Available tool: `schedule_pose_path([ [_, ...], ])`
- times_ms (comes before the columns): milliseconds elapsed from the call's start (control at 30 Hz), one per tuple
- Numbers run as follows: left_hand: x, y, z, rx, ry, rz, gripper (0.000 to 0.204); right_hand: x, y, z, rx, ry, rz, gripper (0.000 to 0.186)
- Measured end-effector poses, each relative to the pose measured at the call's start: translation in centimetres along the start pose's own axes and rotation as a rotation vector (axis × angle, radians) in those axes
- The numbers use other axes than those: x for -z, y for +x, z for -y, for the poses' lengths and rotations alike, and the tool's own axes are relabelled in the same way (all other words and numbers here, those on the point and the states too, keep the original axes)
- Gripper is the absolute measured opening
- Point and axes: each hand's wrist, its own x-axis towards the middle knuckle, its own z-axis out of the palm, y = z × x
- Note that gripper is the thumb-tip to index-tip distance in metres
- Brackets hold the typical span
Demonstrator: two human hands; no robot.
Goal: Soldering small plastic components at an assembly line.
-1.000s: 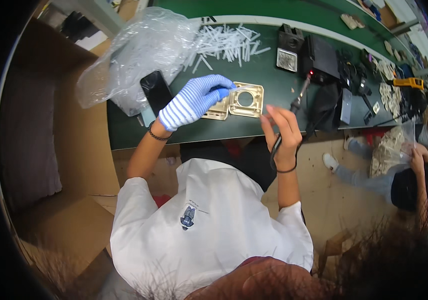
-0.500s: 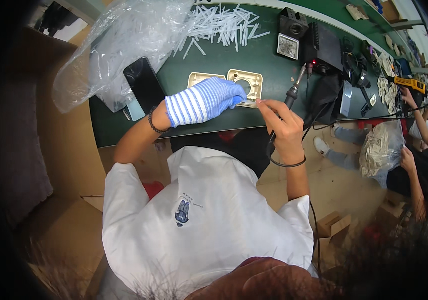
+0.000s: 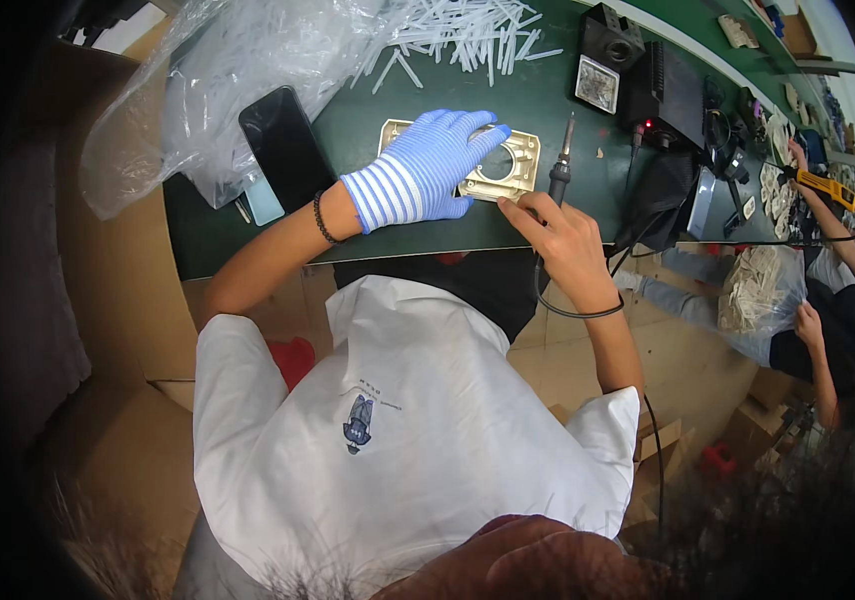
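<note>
My left hand (image 3: 420,172), in a blue-and-white striped knit glove, lies with its fingers stretched out and apart over two cream plastic housing pieces. One housing with a large round opening (image 3: 527,160) shows to the right of the glove. The other housing (image 3: 393,130) is mostly hidden under the glove. A soldering iron (image 3: 560,182) is held in my bare right hand (image 3: 570,246), its metal tip pointing up and away from the housings. The right thumb and index finger are at the near edge of the round-opening housing.
A black phone (image 3: 286,150) lies left, beside a clear plastic bag (image 3: 218,100). Several white translucent tubes (image 3: 468,35) are heaped behind. A tip-cleaning stand (image 3: 598,84) and black soldering station (image 3: 663,95) stand right. Farther right, a person holds a bag of cream parts (image 3: 760,288).
My left hand has gone from bunched fingers to stretched ones over the housings. The soldering iron has swung more upright, while the right hand stays by the housing edge. The whole view shifted slightly.
</note>
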Motion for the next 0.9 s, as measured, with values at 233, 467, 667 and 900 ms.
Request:
schedule_pose_path([
  [233,-0.4,-0.2,0.3,-0.016,-0.001,-0.029,0.093,-0.5,0.4,-0.1,-0.027,0.011,0.018,0.041],
  [467,-0.3,-0.3,0.0,-0.004,-0.012,-0.037,0.092,-0.6,0.6,-0.4,-0.011,0.077,0.028,0.04],
  [667,-0.3,-0.2,0.0,-0.005,-0.005,-0.031,0.09,-1.3,0.5,-0.3,0.023,-0.026,0.032,0.044],
  [900,0.1,0.1,0.2,-0.005,-0.011,-0.01,0.089,-2.7,-0.3,0.4,-0.02,-0.073,-0.036,0.049],
])
